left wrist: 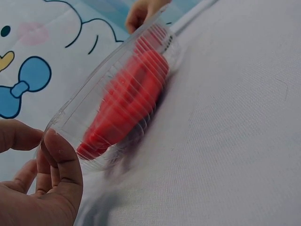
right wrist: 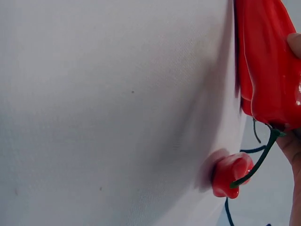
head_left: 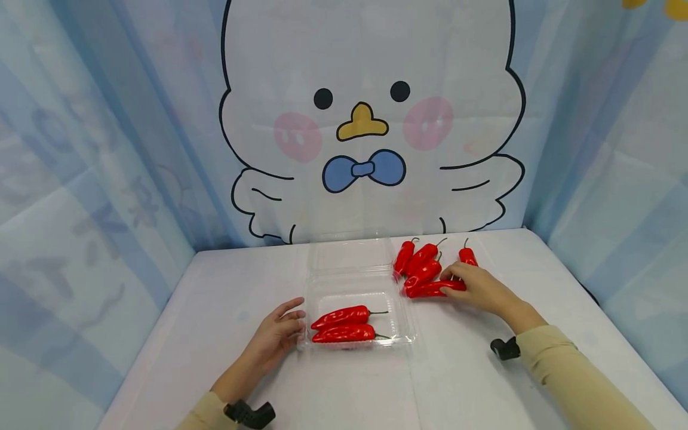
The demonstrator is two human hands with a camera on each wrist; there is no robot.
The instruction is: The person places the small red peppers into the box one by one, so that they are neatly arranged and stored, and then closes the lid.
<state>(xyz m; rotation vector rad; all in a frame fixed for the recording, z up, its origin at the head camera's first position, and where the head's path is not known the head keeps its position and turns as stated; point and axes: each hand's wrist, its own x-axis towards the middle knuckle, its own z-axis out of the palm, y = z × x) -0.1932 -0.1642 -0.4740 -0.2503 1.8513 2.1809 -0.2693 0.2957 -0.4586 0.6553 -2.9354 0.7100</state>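
A clear plastic box (head_left: 402, 322) lies with its lid (head_left: 349, 255) folded back toward the curtain. Two red chili peppers (head_left: 344, 334) rest side by side in its front part, stems pointing right. At the box's left edge, my left hand (head_left: 276, 334) pinches the rim between thumb and fingers, as the left wrist view shows. My right hand (head_left: 481, 289) grips a red pepper (right wrist: 273, 70) near its green stem, at the front of a pepper pile. Several more red peppers (head_left: 421, 258) lie beside and behind it, right of the lid.
A lone red pepper (head_left: 467, 257) lies just behind my right hand. The white table (head_left: 215, 310) backs onto a curtain (head_left: 365, 209) with a cartoon bird on it. Blue and white curtains (head_left: 80, 209) hang at both sides. Each wrist wears a black camera (head_left: 505, 349).
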